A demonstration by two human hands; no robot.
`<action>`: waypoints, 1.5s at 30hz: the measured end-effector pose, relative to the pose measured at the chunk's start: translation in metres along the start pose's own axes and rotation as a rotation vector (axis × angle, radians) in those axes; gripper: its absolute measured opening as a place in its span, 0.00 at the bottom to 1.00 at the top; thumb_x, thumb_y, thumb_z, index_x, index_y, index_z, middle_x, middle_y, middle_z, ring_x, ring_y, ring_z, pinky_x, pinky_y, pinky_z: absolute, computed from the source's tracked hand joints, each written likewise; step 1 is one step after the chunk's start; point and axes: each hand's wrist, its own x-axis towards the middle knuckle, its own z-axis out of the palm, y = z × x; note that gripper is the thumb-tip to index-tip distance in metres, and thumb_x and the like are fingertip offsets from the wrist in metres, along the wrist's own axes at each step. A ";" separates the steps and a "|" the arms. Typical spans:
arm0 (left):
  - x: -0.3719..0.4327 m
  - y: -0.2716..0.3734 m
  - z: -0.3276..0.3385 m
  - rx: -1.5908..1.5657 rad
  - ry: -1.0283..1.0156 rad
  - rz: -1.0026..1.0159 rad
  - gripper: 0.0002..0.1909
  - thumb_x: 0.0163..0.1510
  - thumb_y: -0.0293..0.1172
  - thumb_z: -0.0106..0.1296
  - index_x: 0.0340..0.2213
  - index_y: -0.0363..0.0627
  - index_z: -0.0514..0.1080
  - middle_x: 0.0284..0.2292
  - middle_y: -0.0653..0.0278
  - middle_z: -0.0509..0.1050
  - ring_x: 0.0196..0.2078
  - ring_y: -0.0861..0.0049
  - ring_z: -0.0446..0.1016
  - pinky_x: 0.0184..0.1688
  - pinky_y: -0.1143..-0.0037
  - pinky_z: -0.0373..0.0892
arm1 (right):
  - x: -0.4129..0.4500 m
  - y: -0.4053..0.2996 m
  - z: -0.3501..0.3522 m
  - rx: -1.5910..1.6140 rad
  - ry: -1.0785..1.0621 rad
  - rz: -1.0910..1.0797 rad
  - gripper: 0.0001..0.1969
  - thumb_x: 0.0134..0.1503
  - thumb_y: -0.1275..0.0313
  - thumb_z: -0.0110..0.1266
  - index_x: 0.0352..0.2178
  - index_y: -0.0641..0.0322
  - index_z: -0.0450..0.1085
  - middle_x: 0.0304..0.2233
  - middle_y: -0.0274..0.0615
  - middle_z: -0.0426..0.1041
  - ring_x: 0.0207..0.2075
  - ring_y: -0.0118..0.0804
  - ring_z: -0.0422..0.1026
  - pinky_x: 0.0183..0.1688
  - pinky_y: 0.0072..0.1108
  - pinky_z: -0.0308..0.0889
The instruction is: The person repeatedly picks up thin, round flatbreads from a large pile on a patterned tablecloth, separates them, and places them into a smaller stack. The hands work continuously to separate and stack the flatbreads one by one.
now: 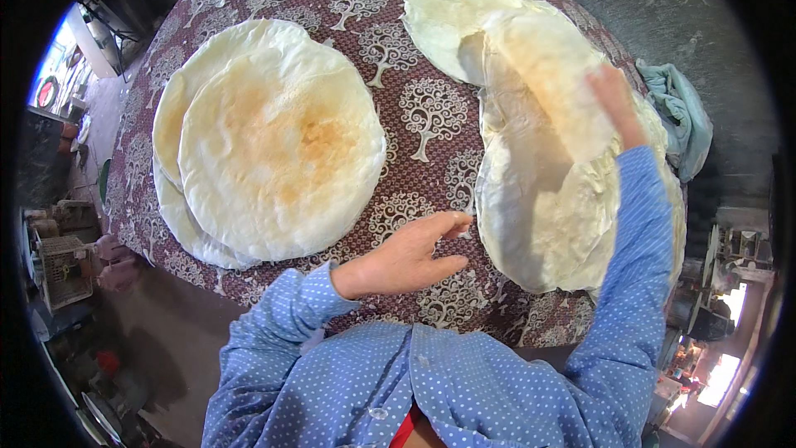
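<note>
On a dark red cloth with a pale tree pattern (433,113) lie two groups of large, thin, round flatbreads. The left stack of flatbreads (280,155) has browned patches on its top sheet. At the right, more flatbreads (541,224) overlap, and one browned flatbread (535,68) is folded or raised over them. My right hand (606,96), blurred, is at the right edge of that browned sheet; whether its fingers grip it cannot be told. My left hand (420,255) hovers or rests over the cloth between the two groups, fingers apart, holding nothing.
A pale teal cloth (678,118) lies at the right beside the covered surface. A wire crate (64,270) and a pinkish object (116,262) stand at the far left. Crumbs dot the patterned cloth. Shelves with household things show at the lower right.
</note>
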 end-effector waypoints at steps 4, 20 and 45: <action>0.040 -0.022 0.004 -0.314 0.144 -0.118 0.21 0.54 0.24 0.50 0.50 0.36 0.61 0.45 0.63 0.68 0.47 0.80 0.67 0.51 0.78 0.65 | 0.059 0.069 -0.125 -0.078 0.344 0.020 0.19 0.54 0.59 0.50 0.41 0.62 0.70 0.35 0.55 0.74 0.38 0.53 0.74 0.40 0.39 0.67; 0.040 -0.081 0.061 -0.873 0.225 -0.392 0.16 0.55 0.24 0.47 0.46 0.34 0.63 0.42 0.57 0.70 0.43 0.72 0.73 0.47 0.73 0.70 | -0.085 -0.048 0.025 0.016 0.168 -0.386 0.13 0.52 0.74 0.47 0.36 0.47 0.76 0.27 0.37 0.77 0.23 0.36 0.75 0.26 0.28 0.70; 0.098 -0.035 0.124 -0.220 0.597 -0.399 0.25 0.51 0.22 0.46 0.52 0.31 0.59 0.42 0.59 0.66 0.32 0.79 0.70 0.32 0.80 0.71 | -0.297 0.160 0.021 0.231 0.010 -0.328 0.12 0.43 0.86 0.46 0.25 0.58 0.73 0.42 0.39 0.74 0.51 0.44 0.67 0.57 0.34 0.56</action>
